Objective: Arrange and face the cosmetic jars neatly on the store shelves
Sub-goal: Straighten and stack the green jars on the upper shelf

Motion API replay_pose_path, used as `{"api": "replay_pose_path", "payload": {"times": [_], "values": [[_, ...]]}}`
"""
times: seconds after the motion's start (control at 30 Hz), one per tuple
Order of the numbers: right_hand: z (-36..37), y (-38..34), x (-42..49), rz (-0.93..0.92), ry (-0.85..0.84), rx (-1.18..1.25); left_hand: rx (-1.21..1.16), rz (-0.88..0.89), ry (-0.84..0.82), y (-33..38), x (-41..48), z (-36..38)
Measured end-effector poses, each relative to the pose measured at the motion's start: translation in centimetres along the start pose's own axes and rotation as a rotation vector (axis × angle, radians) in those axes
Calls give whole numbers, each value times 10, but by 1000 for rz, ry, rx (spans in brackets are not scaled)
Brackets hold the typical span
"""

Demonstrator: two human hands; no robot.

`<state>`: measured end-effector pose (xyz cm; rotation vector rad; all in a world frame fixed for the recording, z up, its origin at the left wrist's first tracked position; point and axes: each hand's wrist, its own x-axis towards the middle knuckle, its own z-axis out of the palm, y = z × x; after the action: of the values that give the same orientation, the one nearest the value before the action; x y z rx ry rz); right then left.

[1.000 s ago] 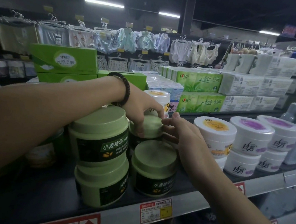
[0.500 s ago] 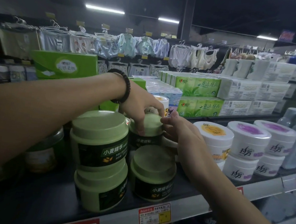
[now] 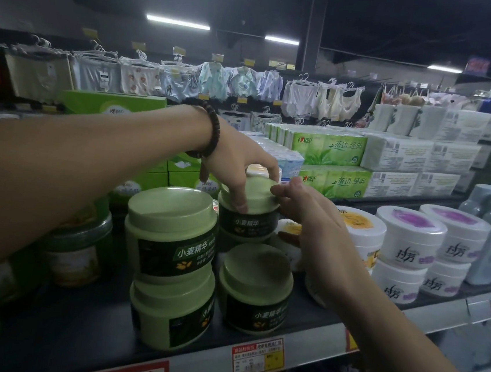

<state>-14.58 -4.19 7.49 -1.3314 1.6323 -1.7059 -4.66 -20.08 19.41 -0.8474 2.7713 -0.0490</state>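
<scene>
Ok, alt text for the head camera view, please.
A left hand and right hand hold a green jar at a store shelf, behind three more green jars, two of them stacked; white jars stand to the right.

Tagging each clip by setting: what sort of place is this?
Most likely a general store aisle: a printed price label on the shelf edge, matching green cosmetic jars stocked together, stacked tissue packs, and underwear on hangers behind.

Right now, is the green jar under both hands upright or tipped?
Upright. The green jar has lid on top, label level; left hand and right hand grip it.
</scene>
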Motion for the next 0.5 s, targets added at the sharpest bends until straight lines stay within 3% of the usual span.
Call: {"api": "replay_pose_path", "payload": {"times": [0.5], "values": [[-11, -6, -10, -84, 4, 3, 2, -30, -59, 16, -25, -15]]}}
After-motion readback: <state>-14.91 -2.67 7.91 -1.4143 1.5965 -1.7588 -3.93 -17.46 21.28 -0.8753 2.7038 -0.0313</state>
